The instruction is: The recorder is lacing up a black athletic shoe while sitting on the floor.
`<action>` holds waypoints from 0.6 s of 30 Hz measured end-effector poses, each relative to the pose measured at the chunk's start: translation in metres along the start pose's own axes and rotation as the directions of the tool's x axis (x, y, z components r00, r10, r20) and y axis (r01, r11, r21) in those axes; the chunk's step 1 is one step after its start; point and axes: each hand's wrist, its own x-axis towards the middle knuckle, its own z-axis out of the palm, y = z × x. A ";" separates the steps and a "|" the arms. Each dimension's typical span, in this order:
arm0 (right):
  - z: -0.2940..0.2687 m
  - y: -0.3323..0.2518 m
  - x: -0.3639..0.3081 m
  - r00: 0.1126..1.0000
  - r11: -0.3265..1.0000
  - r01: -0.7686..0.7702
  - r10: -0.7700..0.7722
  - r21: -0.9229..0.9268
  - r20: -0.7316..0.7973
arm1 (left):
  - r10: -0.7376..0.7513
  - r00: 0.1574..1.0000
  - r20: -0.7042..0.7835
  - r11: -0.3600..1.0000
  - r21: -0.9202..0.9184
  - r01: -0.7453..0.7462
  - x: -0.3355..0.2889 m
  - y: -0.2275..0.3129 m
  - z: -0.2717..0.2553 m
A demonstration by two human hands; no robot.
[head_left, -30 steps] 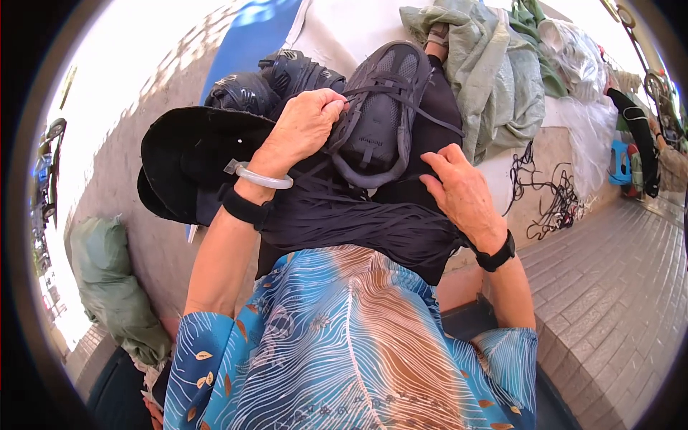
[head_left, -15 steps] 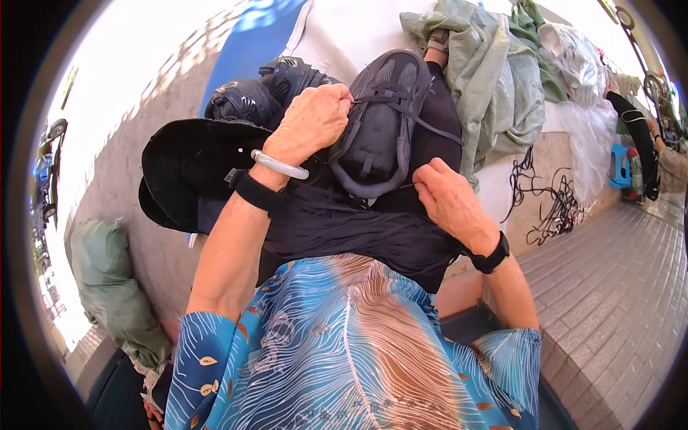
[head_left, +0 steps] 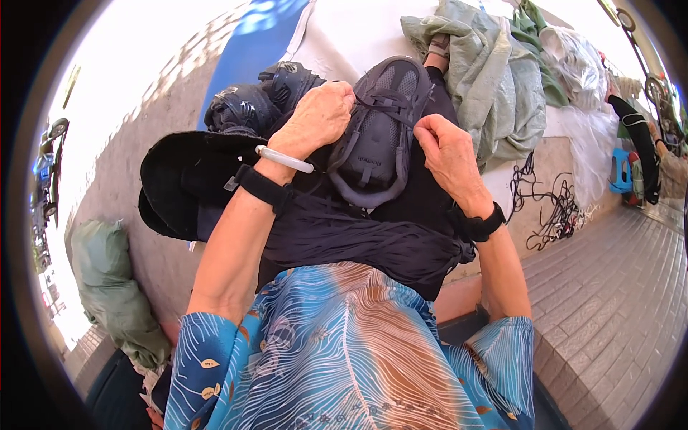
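Observation:
A dark grey sneaker (head_left: 367, 147) rests on my lap with its heel opening toward me. On its left side my left hand (head_left: 319, 118) is closed in a pinch on one end of the dark shoelace (head_left: 390, 107). To the right of the shoe my right hand (head_left: 448, 154) pinches the other end of this lace, which runs across the tongue between both hands. Many loose dark laces (head_left: 351, 233) lie in a bundle over my thighs, below the sneaker.
More dark shoes (head_left: 242, 109) sit left of the sneaker, beside a black rounded fabric piece (head_left: 188, 179). Tangled black cords (head_left: 555, 208) lie on the ground at right. A green-grey sheet (head_left: 494, 93) is heaped beyond them, and a stuffed green sack (head_left: 107, 272) stands at left.
My right hand has risen from beside the heel to the lace area and now pinches the lace end that hung loose over the right side. My left hand has stayed nearly in place.

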 end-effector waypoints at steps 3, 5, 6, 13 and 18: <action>0.008 0.005 0.017 0.985 0.989 0.121 -0.130 -0.081 -0.117 | 0.058 0.998 0.037 0.998 -0.018 -0.058 0.006 -0.006 -0.001; 0.004 0.010 0.026 0.994 0.998 0.044 -0.048 -0.045 -0.099 | 0.321 0.927 0.193 0.912 0.201 -0.357 0.012 -0.010 -0.006; 0.003 0.009 0.028 0.997 1.000 -0.031 0.030 -0.007 -0.073 | 0.319 0.928 0.193 0.913 0.200 -0.355 0.013 -0.008 -0.006; -0.010 -0.006 0.014 0.967 0.962 -0.241 0.227 0.128 0.116 | -0.032 0.999 0.034 0.995 -0.093 0.035 0.012 0.000 -0.002; 0.002 -0.001 0.020 0.990 0.982 -0.140 0.138 0.126 0.028 | 0.010 1.000 -0.019 1.000 -0.007 -0.010 0.014 -0.002 0.003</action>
